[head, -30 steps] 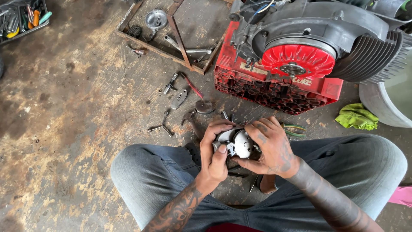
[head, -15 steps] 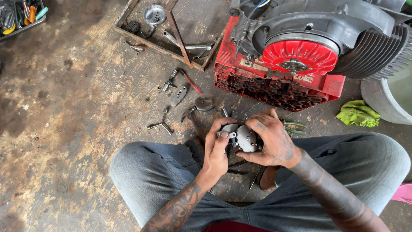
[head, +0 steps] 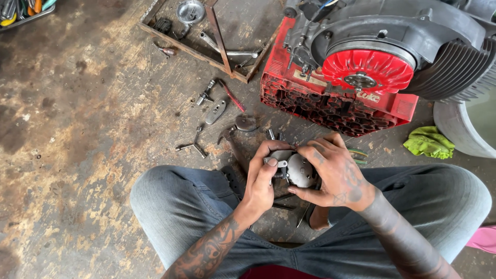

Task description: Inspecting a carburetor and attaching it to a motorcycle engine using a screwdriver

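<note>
The person sits on the stained concrete floor (head: pixel 77 155), knees apart. Over the lap, the left hand (head: pixel 261 178) and right hand (head: pixel 336 175) each have their grip clamped on one small grey metal engine part (head: pixel 295 168), thumbs pressing its near side. Just beyond lie a cross wrench (head: pixel 192 146) and a red-handled screwdriver (head: pixel 231 98). Farther right, an engine with a red fan (head: pixel 368 67) sits on a red crate (head: pixel 330 106); a green rag (head: pixel 428 142) lies at right. Farthest, a wooden tray (head: pixel 217 36) holds tools.
</note>
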